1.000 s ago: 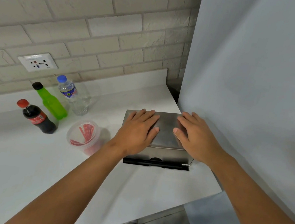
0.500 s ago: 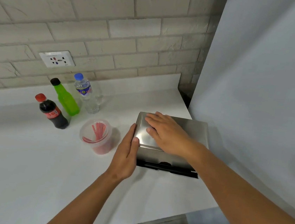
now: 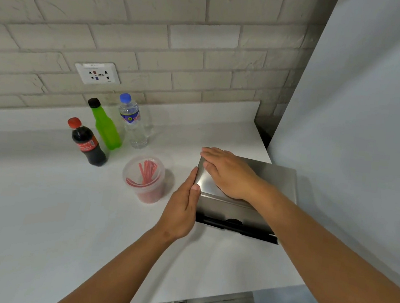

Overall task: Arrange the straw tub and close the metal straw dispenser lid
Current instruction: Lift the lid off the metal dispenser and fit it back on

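Note:
The metal straw dispenser (image 3: 275,184) sits on the white counter at the right, its lid down flat. My right hand (image 3: 226,173) lies palm-down on the lid, fingers stretched toward its far left corner. My left hand (image 3: 182,205) presses flat against the dispenser's left side, fingers straight, thumb on the lid's edge. The clear straw tub (image 3: 144,178), holding red straws and without a lid, stands just left of my left hand, apart from it.
A cola bottle (image 3: 87,142), a green bottle (image 3: 104,125) and a water bottle (image 3: 132,122) stand behind the tub. A wall socket (image 3: 97,73) is on the brick wall. A pale panel (image 3: 362,120) rises right of the dispenser. The counter's front edge (image 3: 215,295) is near.
My left hand slid off the lid to the dispenser's left side. My right hand moved left across the lid. The view shifted left.

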Available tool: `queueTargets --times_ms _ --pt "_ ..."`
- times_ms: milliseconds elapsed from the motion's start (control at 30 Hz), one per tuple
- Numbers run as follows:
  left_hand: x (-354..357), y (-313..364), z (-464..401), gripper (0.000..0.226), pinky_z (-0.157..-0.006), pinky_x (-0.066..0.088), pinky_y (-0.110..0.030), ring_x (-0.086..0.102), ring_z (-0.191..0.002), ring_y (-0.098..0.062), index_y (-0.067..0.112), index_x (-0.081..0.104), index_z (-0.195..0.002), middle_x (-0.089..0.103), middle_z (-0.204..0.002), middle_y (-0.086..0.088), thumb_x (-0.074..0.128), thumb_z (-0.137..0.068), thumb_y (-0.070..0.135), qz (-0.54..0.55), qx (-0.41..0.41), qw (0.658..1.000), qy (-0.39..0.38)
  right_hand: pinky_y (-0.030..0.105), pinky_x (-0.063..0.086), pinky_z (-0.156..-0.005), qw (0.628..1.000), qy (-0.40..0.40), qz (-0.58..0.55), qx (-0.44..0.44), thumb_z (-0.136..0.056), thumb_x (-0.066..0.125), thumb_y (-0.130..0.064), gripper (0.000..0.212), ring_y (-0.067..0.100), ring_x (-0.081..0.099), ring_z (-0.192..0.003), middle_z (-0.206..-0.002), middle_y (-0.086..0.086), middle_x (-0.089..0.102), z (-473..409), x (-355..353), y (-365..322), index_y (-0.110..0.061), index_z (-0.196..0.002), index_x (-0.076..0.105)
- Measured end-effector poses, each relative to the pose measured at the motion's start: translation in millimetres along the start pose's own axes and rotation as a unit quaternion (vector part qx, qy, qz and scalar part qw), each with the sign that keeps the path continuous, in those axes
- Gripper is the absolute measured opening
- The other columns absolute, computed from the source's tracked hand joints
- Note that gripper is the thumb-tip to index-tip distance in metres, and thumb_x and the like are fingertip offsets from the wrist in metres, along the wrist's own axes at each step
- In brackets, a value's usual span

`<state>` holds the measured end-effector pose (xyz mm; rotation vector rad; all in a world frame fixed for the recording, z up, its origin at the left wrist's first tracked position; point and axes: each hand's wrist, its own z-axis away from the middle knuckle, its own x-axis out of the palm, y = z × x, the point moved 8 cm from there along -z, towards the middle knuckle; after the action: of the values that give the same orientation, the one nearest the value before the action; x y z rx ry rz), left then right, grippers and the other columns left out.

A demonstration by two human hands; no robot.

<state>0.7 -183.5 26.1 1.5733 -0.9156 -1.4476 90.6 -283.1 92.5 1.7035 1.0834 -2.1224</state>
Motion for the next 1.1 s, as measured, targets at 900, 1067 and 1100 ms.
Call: queueTargets --times_ms 900,1067,1100 --pt "0.5 27.4 -4.9 0.08 -0.123 0.024 -0.023 0.024 -0.155 0.0 0.037 0.01 -0.167 0.025 -0.172 0.017 0.058 -0.104 0.046 -0.055 0.016 0.998 -0.037 0.039 0.044 -0.11 0.908 0.191 -0.236 0.289 -0.085 0.072 -0.057 0.105 0.023 0.042 -0.145 -0.165 -0.001 0.029 170.6 2.1 93.0 -0.036 -0.162 0.005" --pt "0.3 21.6 -9.4 0.082 -0.103 0.015 0.007 0.019 -0.146 0.014 0.037 0.011 -0.167 0.022 -0.169 0.021 0.061 -0.103 0.046 -0.06 0.0 0.998 -0.022 0.025 0.027 -0.105 0.913 0.193 -0.239 0.27 -0.087 0.074 -0.052 0.106 0.018 0.031 -0.152 -0.169 -0.004 0.023 159.8 2.8 110.0 -0.033 -0.163 0.003" --pt "0.4 20.3 -10.3 0.083 -0.1 0.015 0.01 0.018 -0.142 0.021 0.038 0.01 -0.166 0.022 -0.167 0.023 0.062 -0.102 0.045 -0.055 -0.004 0.998 -0.016 0.025 0.026 -0.106 0.914 0.193 -0.237 0.267 -0.087 0.075 -0.052 0.106 0.018 0.03 -0.152 -0.169 -0.004 0.023 157.2 1.7 113.0 -0.032 -0.164 0.004"
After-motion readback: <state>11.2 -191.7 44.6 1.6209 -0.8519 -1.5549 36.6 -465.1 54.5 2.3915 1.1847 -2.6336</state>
